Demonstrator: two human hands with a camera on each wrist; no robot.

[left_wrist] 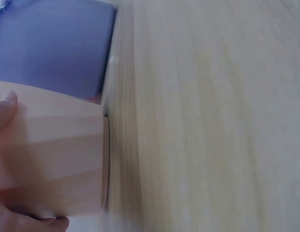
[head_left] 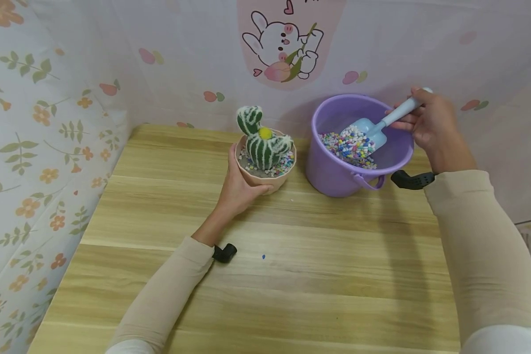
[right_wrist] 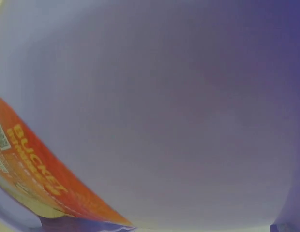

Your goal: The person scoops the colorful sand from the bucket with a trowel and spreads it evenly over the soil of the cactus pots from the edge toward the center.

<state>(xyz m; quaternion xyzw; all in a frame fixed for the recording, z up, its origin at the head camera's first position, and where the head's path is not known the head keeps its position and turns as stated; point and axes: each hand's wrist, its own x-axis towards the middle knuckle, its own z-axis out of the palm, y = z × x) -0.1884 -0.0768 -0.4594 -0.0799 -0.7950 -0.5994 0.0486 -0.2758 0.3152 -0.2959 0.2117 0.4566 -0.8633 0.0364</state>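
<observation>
My left hand (head_left: pixel 239 194) grips the side of a peach flower pot (head_left: pixel 280 184), thumb at the front and fingers partly hidden behind it. In the pot stands a fuzzy green cactus (head_left: pixel 262 153) with a yellow ball on it, among colored pebbles (head_left: pixel 285 164). The left wrist view shows the pot's faceted wall (left_wrist: pixel 53 150) on its side. My right hand (head_left: pixel 440 123) holds a light blue hand shovel (head_left: pixel 400 113) by its handle. Its blade, loaded with pebbles, tilts down inside a purple bucket (head_left: pixel 329 174), above more colored pebbles (head_left: pixel 332 143).
The bucket stands right of the pot, both near the table's back edge. One blue pebble (head_left: pixel 263 256) lies on the wooden table (head_left: pixel 301 295). Behind hangs a curtain (head_left: pixel 181 59) with a rabbit print. An orange label (right_wrist: pixel 48 169) fills a corner of the right wrist view.
</observation>
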